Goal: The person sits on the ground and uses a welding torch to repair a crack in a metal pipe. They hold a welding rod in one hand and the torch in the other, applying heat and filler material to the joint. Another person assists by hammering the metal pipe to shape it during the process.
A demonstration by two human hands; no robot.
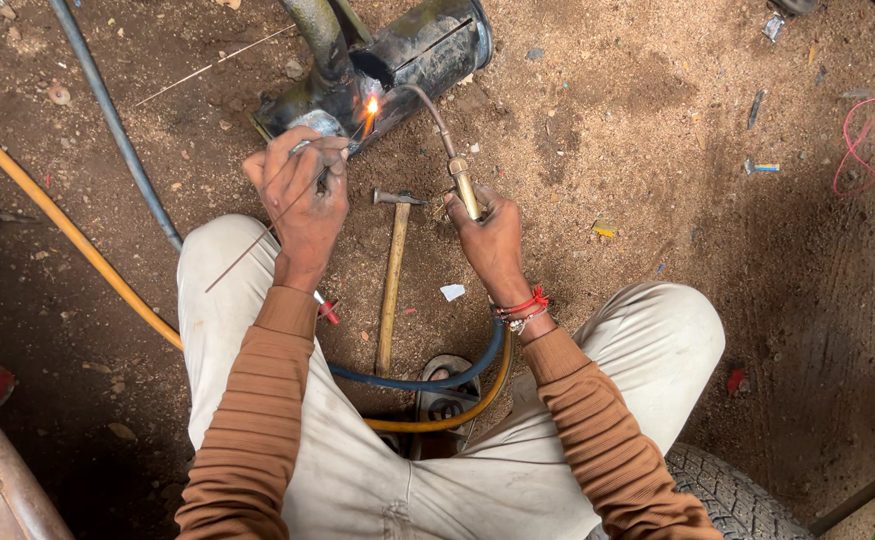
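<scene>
Bare dirt ground (598,150) spreads under a squatting person. Ahead of the knees lies a black metal exhaust part (413,55), the landmark: a flame (371,105) burns on its near side. Below it a hammer (391,280) lies on the dirt. Right hand (488,235) grips a brass torch (458,165) aimed at the flame; left hand (303,190) pinches a thin rod (268,225) reaching toward it.

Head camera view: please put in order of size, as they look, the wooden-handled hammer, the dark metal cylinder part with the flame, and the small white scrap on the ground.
1. Dark metal cylinder part, partly cut off by the top edge.
2. Wooden-handled hammer, long but thin.
3. Small white scrap, clearly smallest.
</scene>
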